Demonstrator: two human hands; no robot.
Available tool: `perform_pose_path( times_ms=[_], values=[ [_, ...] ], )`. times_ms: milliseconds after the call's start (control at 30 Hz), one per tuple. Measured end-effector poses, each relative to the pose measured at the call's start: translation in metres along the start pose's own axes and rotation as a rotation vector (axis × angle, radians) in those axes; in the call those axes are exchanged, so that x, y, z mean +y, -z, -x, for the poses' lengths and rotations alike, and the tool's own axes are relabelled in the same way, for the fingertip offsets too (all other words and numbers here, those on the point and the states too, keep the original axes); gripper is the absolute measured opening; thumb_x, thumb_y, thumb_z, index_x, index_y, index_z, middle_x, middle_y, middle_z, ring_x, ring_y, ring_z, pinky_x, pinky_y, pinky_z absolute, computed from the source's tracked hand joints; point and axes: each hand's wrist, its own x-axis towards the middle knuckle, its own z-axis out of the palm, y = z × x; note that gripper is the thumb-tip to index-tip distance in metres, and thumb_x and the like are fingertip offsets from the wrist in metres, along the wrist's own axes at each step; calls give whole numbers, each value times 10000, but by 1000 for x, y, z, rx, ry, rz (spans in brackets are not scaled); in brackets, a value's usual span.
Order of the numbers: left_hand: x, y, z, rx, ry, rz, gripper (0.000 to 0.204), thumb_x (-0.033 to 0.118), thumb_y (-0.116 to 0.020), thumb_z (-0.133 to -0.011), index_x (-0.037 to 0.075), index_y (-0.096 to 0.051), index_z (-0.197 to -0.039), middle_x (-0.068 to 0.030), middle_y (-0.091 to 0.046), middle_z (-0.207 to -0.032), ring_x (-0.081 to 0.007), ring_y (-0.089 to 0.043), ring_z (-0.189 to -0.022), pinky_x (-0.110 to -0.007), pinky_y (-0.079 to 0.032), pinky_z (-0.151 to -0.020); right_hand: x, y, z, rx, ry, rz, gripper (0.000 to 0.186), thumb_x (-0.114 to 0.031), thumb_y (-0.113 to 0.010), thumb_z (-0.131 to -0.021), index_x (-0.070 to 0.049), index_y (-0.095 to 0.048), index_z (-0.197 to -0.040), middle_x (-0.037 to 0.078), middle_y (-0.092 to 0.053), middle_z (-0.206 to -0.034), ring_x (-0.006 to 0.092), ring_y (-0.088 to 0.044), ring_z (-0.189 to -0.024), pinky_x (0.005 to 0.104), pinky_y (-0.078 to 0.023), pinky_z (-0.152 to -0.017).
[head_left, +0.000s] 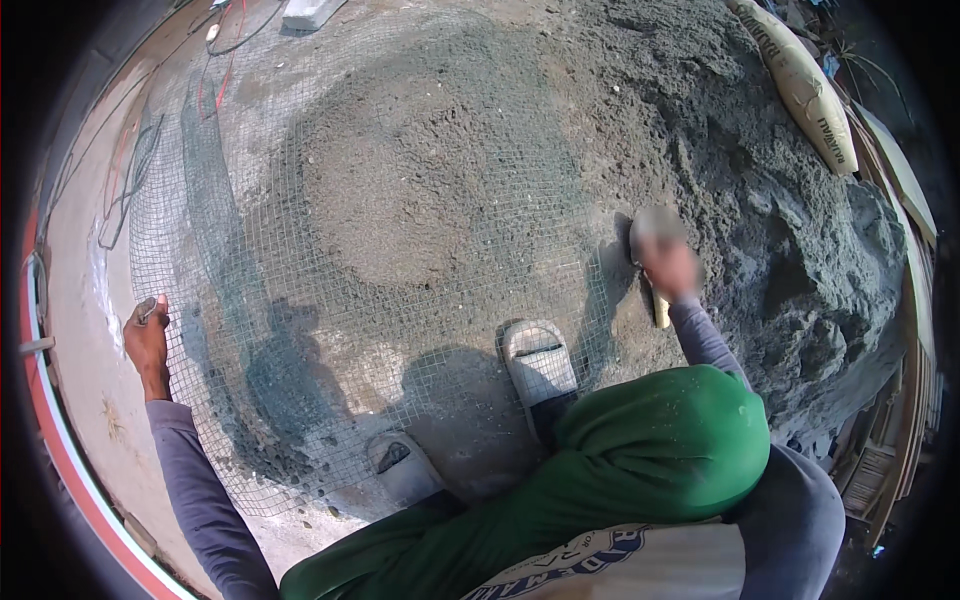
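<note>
A wide sheet of wire mesh (235, 290) lies spread over the ground, with a round patch of grey sand-like material (390, 190) on its middle. At the mesh's left edge, my left hand (147, 345) is closed, thumb and fingers pinched on the edge. My right hand (676, 272) is closed around a tool like a trowel, whose pale handle (661, 312) sticks out below it. Blur hides the tool's head and part of the fingers. This hand is beside the foot of a large grey heap (790, 240), right of the mesh.
My sandalled feet (540, 360) are at the mesh's near side. A filled sack (805, 95) lies along the heap's far right, with wooden boards (905, 400) beyond. Cords (222, 75) and a pale block (310, 12) are at the far left. A red-and-white rail (70, 450) bends along the left rim.
</note>
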Motion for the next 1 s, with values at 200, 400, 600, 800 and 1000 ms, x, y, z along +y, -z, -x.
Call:
perform_pose_path(
  times_ms=[200,400,600,800,1000],
  values=[
    [26,-5,8,18,-38,-22,517,368,-849,-949,-40,-784,-1259,-99,-805,-925,-166,-738,-843,-320,-569,-834,-93,-60,-95,-250,-110,-525,648,-533,-715,-970,109,-726,-885,134,-686,-758,229,-634,-751,436,-494,-704],
    [41,22,21,60,-28,-3,506,375,-835,-955,-38,-793,-1243,-100,-817,-937,-173,-752,-856,-318,-560,-830,-120,-75,-112,-408,-419,-671,725,-572,-818,-879,19,-757,-1296,124,-718,-1007,230,-635,-851,434,-500,-734],
    [42,22,17,55,-19,78,457,358,-826,-970,13,-810,-1270,-110,-834,-968,-186,-774,-880,-327,-577,-867,-80,-45,-122,-202,-297,-861,521,-432,-748,-942,-53,-761,-1299,121,-711,-1294,276,-640,-1166,432,-550,-963],
    [53,31,28,51,-56,152,498,344,-828,-972,-22,-784,-1308,-126,-823,-1018,-191,-775,-911,-333,-582,-872,-90,-46,-128,-281,-254,-679,668,-464,-747,-950,18,-702,-1410,217,-640,-1496,412,-620,-1285,541,-527,-1053],
    [55,36,33,44,-68,172,502,313,-839,-974,-54,-768,-1309,-113,-811,-1035,-175,-758,-925,-315,-591,-873,-111,-77,-115,-362,-426,-576,813,-569,-833,-875,91,-690,-1328,261,-684,-1274,383,-674,-1080,499,-533,-929]
  ],
)
